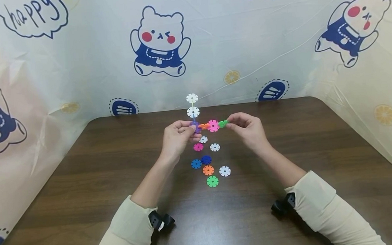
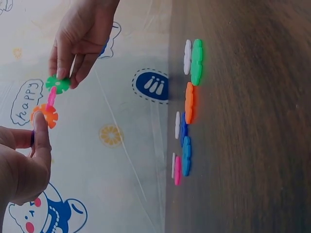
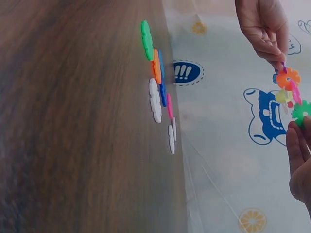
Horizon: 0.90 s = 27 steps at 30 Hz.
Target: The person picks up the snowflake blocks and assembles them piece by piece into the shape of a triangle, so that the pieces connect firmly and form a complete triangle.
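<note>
My left hand (image 1: pixel 177 139) pinches a purple notched plastic snowflake disc (image 1: pixel 198 130) between thumb and fingers, partly hidden by them. Slotted into a row from it toward the right are an orange disc (image 1: pixel 203 126), a pink disc (image 1: pixel 213 126) and a green disc (image 1: pixel 223 124). At the row's right end my right hand (image 1: pixel 250 130) pinches the green one. A second branch rises from the purple disc and carries two white discs (image 1: pixel 193 111), with a thin yellow piece between them. Both wrist views show the joined discs held up above the table.
Loose snowflake discs lie flat on the brown table (image 1: pixel 95 181) below the hands: white (image 1: pixel 225 171), pink (image 1: pixel 198 147), blue (image 1: pixel 196 163), dark blue (image 1: pixel 206 159), orange (image 1: pixel 208 170) and green (image 1: pixel 212 181). A printed cartoon sheet (image 1: pixel 211 35) hangs behind the table.
</note>
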{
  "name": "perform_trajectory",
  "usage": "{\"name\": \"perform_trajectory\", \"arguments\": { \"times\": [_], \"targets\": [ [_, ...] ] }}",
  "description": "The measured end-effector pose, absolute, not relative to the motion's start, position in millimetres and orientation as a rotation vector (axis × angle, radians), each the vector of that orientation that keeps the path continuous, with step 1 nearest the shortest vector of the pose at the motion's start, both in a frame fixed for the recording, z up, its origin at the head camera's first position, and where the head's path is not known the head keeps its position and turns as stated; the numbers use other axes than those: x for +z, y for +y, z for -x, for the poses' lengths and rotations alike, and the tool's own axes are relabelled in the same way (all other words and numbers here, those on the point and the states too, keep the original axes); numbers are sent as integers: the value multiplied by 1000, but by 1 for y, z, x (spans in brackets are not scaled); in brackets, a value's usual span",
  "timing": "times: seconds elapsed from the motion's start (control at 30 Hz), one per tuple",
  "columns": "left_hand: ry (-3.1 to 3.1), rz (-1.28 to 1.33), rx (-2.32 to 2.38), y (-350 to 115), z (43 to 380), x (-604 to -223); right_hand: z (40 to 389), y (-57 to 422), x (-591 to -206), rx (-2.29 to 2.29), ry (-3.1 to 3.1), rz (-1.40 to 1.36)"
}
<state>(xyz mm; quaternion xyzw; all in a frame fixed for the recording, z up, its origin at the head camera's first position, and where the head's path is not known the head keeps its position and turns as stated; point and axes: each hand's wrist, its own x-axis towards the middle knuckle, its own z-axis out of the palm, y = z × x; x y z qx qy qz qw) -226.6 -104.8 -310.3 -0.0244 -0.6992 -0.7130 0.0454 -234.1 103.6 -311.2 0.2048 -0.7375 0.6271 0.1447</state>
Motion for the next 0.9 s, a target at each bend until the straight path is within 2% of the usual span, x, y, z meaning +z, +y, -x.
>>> {"name": "perform_trajectory", "arguments": {
  "times": [0.3,0.63,0.9],
  "targets": [
    [-2066,8,-2231,-103,227,-312,234,95,-316,1786,-2020,-606],
    [-2038,4,-2225,-102,230,-312,257,98,-345,1887,-2025,-548],
    [-2074,-17,-2224,-105,232,-310,258,94,-348,1938,-1950,-606]
  ]
}}
